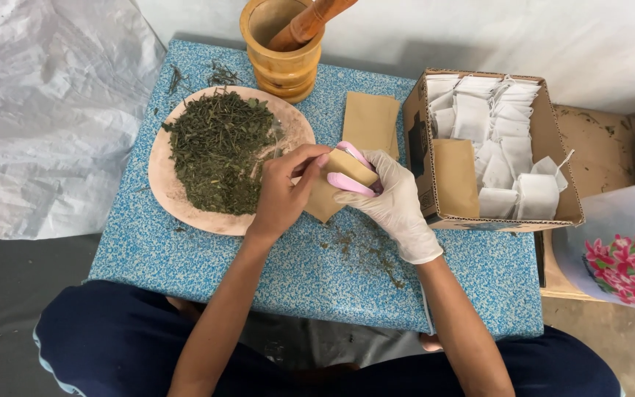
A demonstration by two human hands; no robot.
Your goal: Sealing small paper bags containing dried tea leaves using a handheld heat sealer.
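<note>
On the left of the table [185, 257] I record a round plate [163, 184] carrying a large heap of dried green leaves [218, 147]; by my reading most of the loose material remains unpacked. Behind it stands a wooden mortar [282, 70] with its pestle [310, 20] leaning inside, untouched at this moment. At centre, the bare left hand [284, 187] is pinched on the upper edge of a small brown paper pouch [332, 192], fingers closed on it just beside the plate's rim. The gloved right hand [391, 202] is wrapped around a pink handheld tool [353, 173] laid across the same pouch, which is held just above the table between both hands; I cannot tell whether the pouch is already filled. Behind the hands lie a few flat brown pouches [370, 121], apparently unused. Loose leaf crumbs [365, 250] are scattered on the table below the hands. On the right, an open cardboard box [564, 198] holds many white sachets [501, 140] and one brown pouch [456, 176] stood inside, which I judge to be finished output. Overall I assess the work as well under way, with much leaf left.
</note>
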